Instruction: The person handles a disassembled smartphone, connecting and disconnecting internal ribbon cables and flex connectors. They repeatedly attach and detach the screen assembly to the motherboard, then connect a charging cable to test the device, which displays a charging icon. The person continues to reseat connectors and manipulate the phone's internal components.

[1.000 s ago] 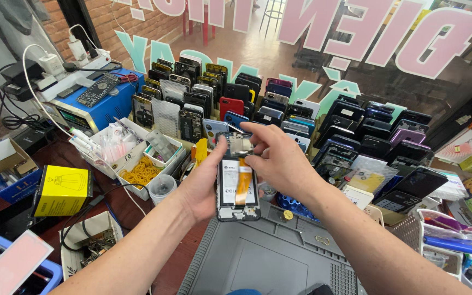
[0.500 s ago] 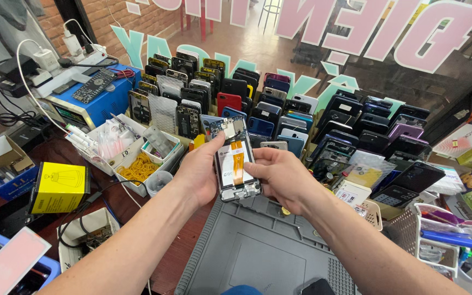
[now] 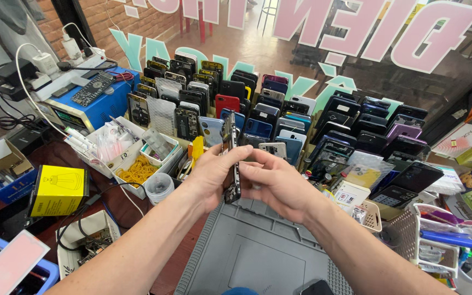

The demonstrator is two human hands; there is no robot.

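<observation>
Phone chassis [image 3: 230, 158], opened and turned edge-on to the camera, stands above the grey repair mat [image 3: 258, 257] on the worktop. Its long axis runs near vertical, top end toward the rows of upright phones [image 3: 312, 120]. Left hand [image 3: 211, 177] is closed around the lower half, thumb across the near edge. Right hand [image 3: 279, 186] meets it from the right, fingertips pinching the same edge at mid-length. Both hands touch it; neither is nearer. Tub of yellow rubber bands [image 3: 137, 172] lies left.

Yellow box [image 3: 59, 190] left; pink window sign [image 3: 378, 27] above
</observation>
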